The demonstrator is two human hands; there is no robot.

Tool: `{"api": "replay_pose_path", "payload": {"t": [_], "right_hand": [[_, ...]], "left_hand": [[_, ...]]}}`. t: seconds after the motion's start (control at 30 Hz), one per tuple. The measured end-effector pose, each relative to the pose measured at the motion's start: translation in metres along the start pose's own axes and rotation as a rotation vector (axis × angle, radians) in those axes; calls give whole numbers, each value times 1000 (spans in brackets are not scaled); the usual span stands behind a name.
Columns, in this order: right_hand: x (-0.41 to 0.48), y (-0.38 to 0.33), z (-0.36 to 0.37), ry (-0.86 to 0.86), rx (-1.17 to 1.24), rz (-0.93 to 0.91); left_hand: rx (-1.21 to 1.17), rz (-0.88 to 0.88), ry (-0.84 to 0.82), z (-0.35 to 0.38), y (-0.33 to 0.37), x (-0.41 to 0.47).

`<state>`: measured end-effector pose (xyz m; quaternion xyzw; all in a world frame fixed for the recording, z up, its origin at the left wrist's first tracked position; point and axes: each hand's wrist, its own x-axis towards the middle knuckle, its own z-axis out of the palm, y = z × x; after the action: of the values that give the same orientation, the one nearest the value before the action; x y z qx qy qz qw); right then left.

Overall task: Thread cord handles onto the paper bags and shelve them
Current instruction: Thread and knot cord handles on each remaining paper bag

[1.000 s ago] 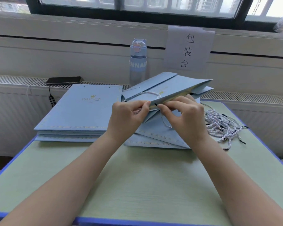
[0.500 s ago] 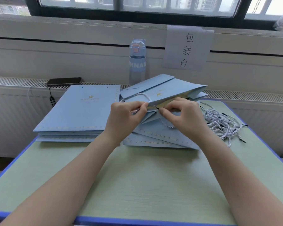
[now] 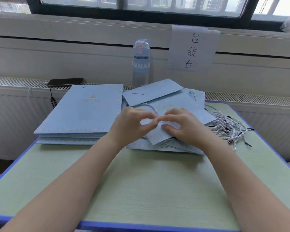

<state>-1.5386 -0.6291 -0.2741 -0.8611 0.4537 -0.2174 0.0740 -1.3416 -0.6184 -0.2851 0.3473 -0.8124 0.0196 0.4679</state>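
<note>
Soft daylight from the window (image 3: 141,4) — faint shadows, hands motion-blurred, straight edges bowed by wide-angle distortion.

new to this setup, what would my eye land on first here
The two hands at the middle, left hand and right hand, fingertips meeting at a white cord on a blue paper bag. Left of them lies a stack of flat blue bags; right, a tangle of loose cords. Behind, a water bottle stands by a paper sign.

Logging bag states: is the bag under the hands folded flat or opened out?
Folded flat. The bag lies flat on a pile of bags, no open mouth showing; a cord loops across its face.
</note>
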Motion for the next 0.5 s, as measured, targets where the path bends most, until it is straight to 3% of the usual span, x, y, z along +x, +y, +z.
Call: {"api": "replay_pose_path", "payload": {"t": [0.1,0.2,0.27,0.5], "right_hand": [[-1,-2,-3,4,27,24],[-1,0,-3,4,34,44],[0,2,-2,15,49,49],[0,3,-2,31,84,43]], "left_hand": [[253,-262,146,-7,-19,2],[502,-616,-170,-14,-39,-2],[504,-758,-294,-15,-42,-5],[360,-752,-148,-11,-41,-3]]}}
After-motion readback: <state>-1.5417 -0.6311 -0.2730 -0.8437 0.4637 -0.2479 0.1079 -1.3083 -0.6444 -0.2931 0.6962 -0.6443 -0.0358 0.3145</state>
